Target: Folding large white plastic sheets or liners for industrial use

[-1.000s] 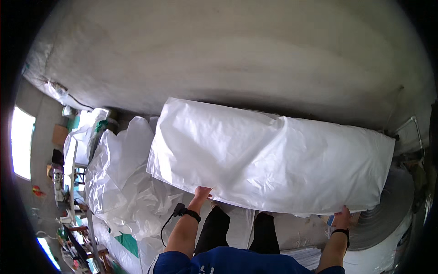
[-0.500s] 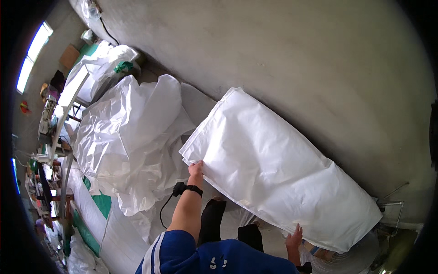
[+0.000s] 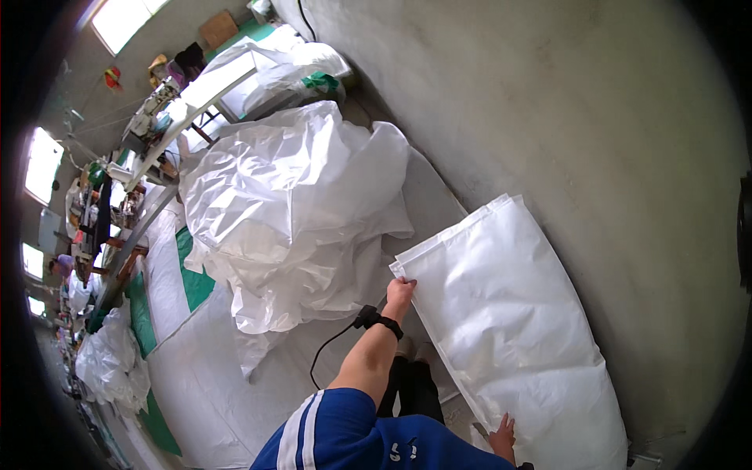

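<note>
A long folded white plastic sheet (image 3: pixel 517 313) slants from the middle of the view down to the lower right, in several layers. Its far left corner is pinched by my left hand (image 3: pixel 401 291), the fingers closed on the edge. A black band with a cable circles that wrist. My right hand (image 3: pixel 504 439) lies against the sheet's near edge with its fingers spread. A narrow grey piece shows beside this hand; I cannot tell what it is.
A crumpled heap of white sheeting (image 3: pixel 290 211) sits left of the folded sheet. Along the right runs a bare grey wall (image 3: pixel 611 141). Green fabric (image 3: pixel 192 270) lies on the floor covering at left, near a metal-framed table with sewing machines (image 3: pixel 149 117). Another bundle (image 3: pixel 113 360) lies at lower left.
The view has turned, so heap and folded sheet appear farther right, and the sheet slopes more steeply. My left hand still grips the corner; my right hand stays at the near edge.
</note>
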Available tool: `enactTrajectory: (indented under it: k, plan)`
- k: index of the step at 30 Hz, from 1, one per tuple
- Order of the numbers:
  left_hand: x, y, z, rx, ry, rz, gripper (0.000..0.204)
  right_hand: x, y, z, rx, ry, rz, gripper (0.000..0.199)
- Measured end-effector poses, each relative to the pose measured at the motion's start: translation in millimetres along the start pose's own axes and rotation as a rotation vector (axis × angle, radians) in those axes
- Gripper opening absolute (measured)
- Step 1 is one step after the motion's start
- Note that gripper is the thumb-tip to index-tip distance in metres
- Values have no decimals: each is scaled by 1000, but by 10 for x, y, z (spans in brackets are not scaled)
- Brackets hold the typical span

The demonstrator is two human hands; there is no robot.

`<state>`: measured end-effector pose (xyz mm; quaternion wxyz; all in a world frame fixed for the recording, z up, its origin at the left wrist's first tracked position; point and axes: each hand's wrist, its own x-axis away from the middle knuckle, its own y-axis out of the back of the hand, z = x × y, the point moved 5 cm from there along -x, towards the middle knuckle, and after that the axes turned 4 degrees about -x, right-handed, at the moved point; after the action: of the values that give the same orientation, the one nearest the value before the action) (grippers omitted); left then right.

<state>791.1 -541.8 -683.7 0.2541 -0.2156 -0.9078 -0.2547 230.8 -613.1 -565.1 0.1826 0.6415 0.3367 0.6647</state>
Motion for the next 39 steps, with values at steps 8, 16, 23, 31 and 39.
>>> enactTrajectory:
  k: [8, 16, 23, 31, 39]
  plan:
    - [-110, 1097, -61, -17, 124, -200, 80, -1111, -242, -491, -408, 197, -6, 55]
    - [-369, 4554, 1900, 280, 289, -836, 67, -753, 165, 1148, -390, 232, 290, 56]
    - [-1170, 5302, 1165, 515, 182, -819, 63, -301, 390, 2623, -311, 247, 376, 56]
    - [-1138, 4919, 329, 596, -167, -381, 30, 20, 602, 3869, -185, 377, 469, 57]
    - [775, 4493, -115, 75, -295, 139, 49, 12, 1017, 5049, -122, 763, 262, 44]
